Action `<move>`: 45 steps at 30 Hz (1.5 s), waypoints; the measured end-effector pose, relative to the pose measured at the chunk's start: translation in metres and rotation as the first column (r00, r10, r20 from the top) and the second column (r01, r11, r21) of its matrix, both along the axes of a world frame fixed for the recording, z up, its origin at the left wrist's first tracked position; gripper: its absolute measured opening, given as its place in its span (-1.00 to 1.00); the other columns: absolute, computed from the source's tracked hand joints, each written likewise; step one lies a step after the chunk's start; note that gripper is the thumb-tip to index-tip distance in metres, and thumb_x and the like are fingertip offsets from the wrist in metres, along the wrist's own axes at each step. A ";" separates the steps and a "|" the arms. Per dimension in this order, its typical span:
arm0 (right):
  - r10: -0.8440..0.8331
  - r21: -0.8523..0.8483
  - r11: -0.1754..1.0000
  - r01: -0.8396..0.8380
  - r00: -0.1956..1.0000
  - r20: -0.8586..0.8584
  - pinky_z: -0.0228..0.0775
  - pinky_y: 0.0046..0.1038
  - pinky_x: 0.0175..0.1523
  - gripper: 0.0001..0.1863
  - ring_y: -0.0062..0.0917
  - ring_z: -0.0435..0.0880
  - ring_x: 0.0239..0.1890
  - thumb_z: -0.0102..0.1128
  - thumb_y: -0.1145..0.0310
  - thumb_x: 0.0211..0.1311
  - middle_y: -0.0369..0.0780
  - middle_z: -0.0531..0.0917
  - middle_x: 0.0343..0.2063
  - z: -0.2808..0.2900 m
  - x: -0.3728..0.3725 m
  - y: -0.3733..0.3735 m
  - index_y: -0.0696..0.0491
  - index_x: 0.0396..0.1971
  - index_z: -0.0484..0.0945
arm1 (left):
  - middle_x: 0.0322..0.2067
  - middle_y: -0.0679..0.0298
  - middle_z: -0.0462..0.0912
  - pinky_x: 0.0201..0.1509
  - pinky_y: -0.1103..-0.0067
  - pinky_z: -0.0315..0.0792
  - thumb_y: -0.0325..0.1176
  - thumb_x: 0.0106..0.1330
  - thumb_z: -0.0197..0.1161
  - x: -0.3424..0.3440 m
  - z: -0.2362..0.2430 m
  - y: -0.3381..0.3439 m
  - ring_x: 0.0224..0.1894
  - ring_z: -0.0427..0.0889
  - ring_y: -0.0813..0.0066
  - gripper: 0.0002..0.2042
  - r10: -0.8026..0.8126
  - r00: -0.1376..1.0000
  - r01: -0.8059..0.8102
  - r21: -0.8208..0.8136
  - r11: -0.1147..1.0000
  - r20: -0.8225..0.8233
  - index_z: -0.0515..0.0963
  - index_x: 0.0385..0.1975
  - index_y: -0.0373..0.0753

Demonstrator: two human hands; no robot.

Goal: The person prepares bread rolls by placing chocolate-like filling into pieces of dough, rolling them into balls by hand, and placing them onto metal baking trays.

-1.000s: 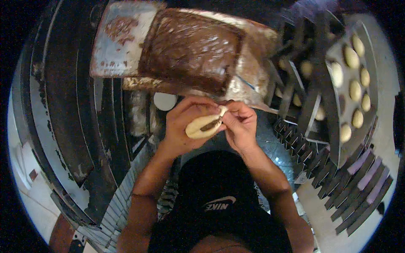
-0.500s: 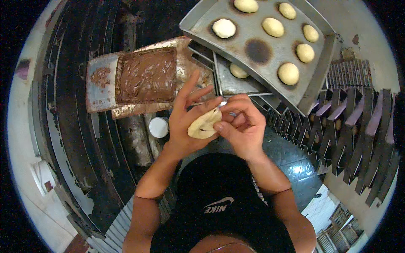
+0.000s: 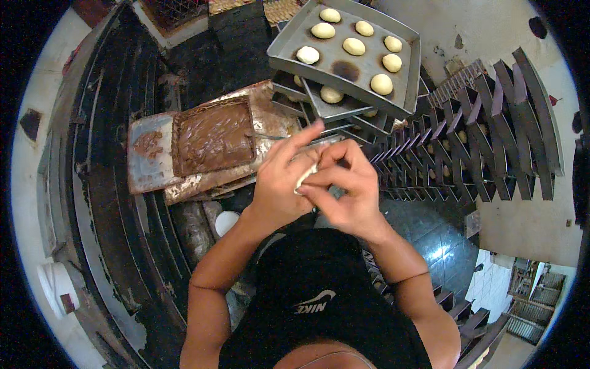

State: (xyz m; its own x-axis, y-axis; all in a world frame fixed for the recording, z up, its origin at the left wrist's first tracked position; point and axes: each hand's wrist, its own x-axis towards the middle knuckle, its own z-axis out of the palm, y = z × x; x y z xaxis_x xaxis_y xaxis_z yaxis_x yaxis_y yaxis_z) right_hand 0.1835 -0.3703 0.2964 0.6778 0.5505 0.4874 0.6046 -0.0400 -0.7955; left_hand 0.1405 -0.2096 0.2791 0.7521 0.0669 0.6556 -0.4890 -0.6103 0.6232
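Between my two hands is a piece of pale dough [image 3: 305,178], mostly hidden by fingers, with only a narrow edge showing. My left hand [image 3: 283,184] cups it from the left, its index finger pointing up and away. My right hand [image 3: 345,187] pinches the dough's edge with thumb and fingers. Beyond the left hand lies a rectangular pan of brown chocolate-like paste [image 3: 214,136], with a thin metal tool [image 3: 270,136] sticking out toward my hands. A metal baking tray [image 3: 399,101] holding several round dough balls [image 3: 354,47] stands farther off to the right.
More trays [image 3: 335,112] with dough balls are stacked beneath the top one. Dark metal racks [image 3: 467,144] line the right side. A white round container [image 3: 227,222] sits below the paste pan. Dark wooden slats [image 3: 117,203] run along the left.
The dough, earlier a flat open disc in my left palm, is now folded and largely covered by my fingers. My view has shifted, showing more of the area beyond the trays.
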 end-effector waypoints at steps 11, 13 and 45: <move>0.108 0.554 0.814 0.175 0.891 -0.440 0.34 -0.41 0.28 -0.18 -0.47 0.52 0.17 0.35 0.00 0.35 -0.15 0.51 0.13 -0.050 -0.133 0.059 0.21 0.34 0.17 | -0.01 0.14 0.76 0.51 0.03 -0.04 -0.17 0.53 0.07 -0.089 0.014 0.019 0.43 0.42 0.07 -0.66 -0.289 0.952 0.249 -0.287 0.925 -0.104 0.71 -0.28 -0.25; 0.138 0.472 0.872 0.130 0.860 -0.492 0.50 -0.50 -0.01 -0.27 -0.54 0.64 -0.11 0.08 -0.19 0.48 -0.23 0.64 -0.10 -0.041 -0.125 0.039 0.22 0.23 0.38 | 0.12 0.15 0.69 0.53 0.01 -0.12 -0.08 0.49 0.12 -0.086 0.036 0.009 0.49 0.29 0.03 -0.65 -0.281 0.958 0.265 -0.213 0.940 -0.048 0.74 -0.18 -0.21; 0.194 0.753 0.564 0.339 0.832 -0.520 0.52 -0.18 0.20 -0.60 -0.19 0.67 0.06 0.06 0.19 0.53 0.10 0.68 -0.03 -0.058 0.110 -0.163 0.30 -0.11 0.59 | 0.57 0.22 -0.02 0.56 0.25 0.10 -0.48 0.09 0.58 0.175 -0.016 -0.192 0.52 0.19 0.24 -0.01 -0.820 0.538 0.343 -0.838 0.424 -0.195 0.10 0.53 -0.15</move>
